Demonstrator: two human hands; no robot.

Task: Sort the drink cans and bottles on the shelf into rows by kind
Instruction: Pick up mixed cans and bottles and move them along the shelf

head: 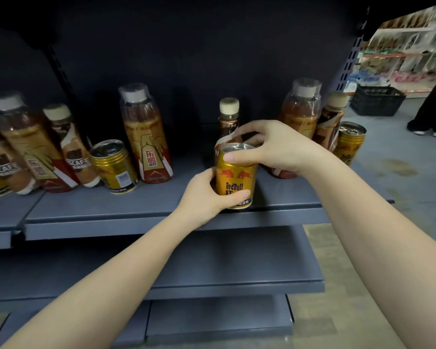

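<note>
A gold Red Bull can (234, 176) stands at the front edge of the grey shelf (136, 210). My left hand (207, 195) grips its lower body, thumb across the label. My right hand (272, 147) pinches the can's top rim from the right. Right behind it stands a brown coffee bottle (228, 117). Further left are a tall Dongpeng bottle (146, 137) and a second gold can (113, 165). Another tall bottle (301, 114), a coffee bottle (331, 119) and a third gold can (350, 142) stand at the right end.
At the far left, a Dongpeng bottle (23, 142) and Nescafe bottles (71, 144) lean together. Lower shelves (224, 268) jut out below. A black crate (376, 100) and a person's legs (428, 114) are on the floor at right.
</note>
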